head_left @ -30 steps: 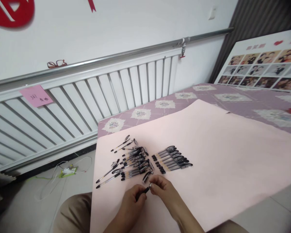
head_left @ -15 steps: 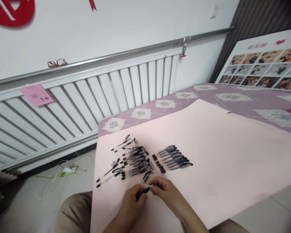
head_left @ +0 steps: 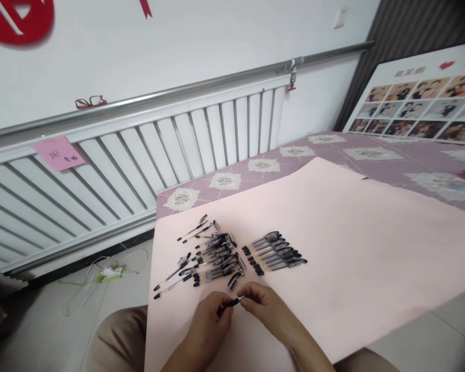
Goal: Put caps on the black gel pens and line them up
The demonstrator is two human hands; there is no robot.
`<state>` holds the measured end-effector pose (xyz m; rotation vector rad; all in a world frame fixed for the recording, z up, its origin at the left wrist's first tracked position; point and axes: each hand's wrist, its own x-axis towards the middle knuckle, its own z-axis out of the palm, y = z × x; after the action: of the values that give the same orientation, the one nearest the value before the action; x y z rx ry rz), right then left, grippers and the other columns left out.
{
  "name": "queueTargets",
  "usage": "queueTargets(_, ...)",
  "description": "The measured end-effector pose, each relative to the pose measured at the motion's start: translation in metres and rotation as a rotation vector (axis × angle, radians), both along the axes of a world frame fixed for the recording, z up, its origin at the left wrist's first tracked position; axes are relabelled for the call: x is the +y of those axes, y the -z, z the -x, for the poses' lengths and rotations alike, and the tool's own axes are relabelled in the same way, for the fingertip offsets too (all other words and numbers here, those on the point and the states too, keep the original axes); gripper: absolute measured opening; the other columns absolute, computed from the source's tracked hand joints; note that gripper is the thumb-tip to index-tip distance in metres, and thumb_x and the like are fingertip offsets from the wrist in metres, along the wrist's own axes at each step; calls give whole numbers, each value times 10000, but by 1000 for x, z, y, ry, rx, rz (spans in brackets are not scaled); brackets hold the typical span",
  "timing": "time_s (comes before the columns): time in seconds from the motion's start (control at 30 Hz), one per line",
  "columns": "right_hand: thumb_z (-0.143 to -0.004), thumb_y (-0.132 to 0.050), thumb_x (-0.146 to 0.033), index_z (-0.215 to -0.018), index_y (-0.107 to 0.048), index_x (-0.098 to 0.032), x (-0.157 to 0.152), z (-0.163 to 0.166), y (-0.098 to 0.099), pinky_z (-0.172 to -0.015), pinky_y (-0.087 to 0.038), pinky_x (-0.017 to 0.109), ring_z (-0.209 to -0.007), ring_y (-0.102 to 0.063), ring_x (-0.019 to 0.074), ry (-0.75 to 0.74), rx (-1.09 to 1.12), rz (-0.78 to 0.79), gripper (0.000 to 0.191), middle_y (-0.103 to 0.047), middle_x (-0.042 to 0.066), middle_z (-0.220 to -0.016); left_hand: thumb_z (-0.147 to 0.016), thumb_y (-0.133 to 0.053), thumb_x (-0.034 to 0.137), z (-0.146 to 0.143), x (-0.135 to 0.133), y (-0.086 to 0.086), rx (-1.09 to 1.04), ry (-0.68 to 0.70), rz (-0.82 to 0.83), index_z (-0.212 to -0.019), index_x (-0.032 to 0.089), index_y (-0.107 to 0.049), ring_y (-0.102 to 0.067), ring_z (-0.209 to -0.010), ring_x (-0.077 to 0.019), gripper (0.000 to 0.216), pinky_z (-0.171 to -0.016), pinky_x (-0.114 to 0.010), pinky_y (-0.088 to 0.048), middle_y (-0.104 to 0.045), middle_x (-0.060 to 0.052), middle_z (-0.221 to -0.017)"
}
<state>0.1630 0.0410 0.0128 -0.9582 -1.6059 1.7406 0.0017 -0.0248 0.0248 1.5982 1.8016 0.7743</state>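
Note:
My left hand (head_left: 212,315) is closed around a pen (head_left: 233,303), whose black grip points up and to the right. At the pen's pale tip, the thumb and fingers of my right hand (head_left: 260,298) are pinched together. Whether a small part is also between them, I cannot tell. Just beyond my fingers lies a loose black pen cap (head_left: 233,280). Behind it is a jumbled pile of pens (head_left: 217,258), some of them uncapped, with loose caps among them. To the right of the pile, several capped pens (head_left: 275,252) lie side by side in a slanted row.
Pink paper (head_left: 352,248) covers much of the table, over a purple patterned cloth (head_left: 313,147). A white radiator (head_left: 147,160) stands along the wall, with glasses (head_left: 91,102) on its pipe. A photo board (head_left: 422,103) leans at the right; a power strip (head_left: 110,273) lies on the floor.
My left hand and the pen have tilted slightly, and the pen lies a little flatter. My right hand stays pinched at its tip. The pile and the row are unchanged.

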Motion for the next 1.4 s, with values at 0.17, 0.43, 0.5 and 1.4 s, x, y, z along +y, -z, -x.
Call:
queueTargets(0.17, -741, -565, -267, -778, -645, -203, 0, 2, -1, -681, -410, 264, -727, -557, 164, 20, -32, -73, 109, -636, -7, -738, -747, -461, 130, 0, 0, -3, 37, 44, -45, -856, 195, -620, -571, -789, -150, 203, -721, -248, -433, -630, -24, -835)
queueTargets(0.43, -791, -512, -275, -767, -603, -228, -3, 2, -9, -670, -398, 265, -724, -543, 164, 22, -148, -260, 106, -616, -15, -747, -760, -457, 119, 4, 0, -1, 138, 99, -38, -948, 210, -599, -552, -882, -178, 253, -797, -287, -422, -624, -38, -925)
queueTargets(0.5, -807, -500, -295, -731, -580, -228, -4, 2, -11, -642, -385, 257, -694, -528, 156, 28, -183, -311, 129, -595, -21, -719, -763, -453, 120, 5, 0, -2, 171, 107, -20, -976, 211, -595, -546, -900, -189, 272, -812, -300, -416, -625, -45, -942)
queueTargets(1.4, -780, -533, -310, -731, -591, -226, -6, 7, -6, -597, -364, 246, -661, -517, 150, 84, -197, -284, 113, -582, -24, -693, -765, -473, 125, 4, -2, -2, 210, 91, -8, -1066, 210, -567, -560, -909, -201, 327, -820, -312, -422, -636, -56, -984)
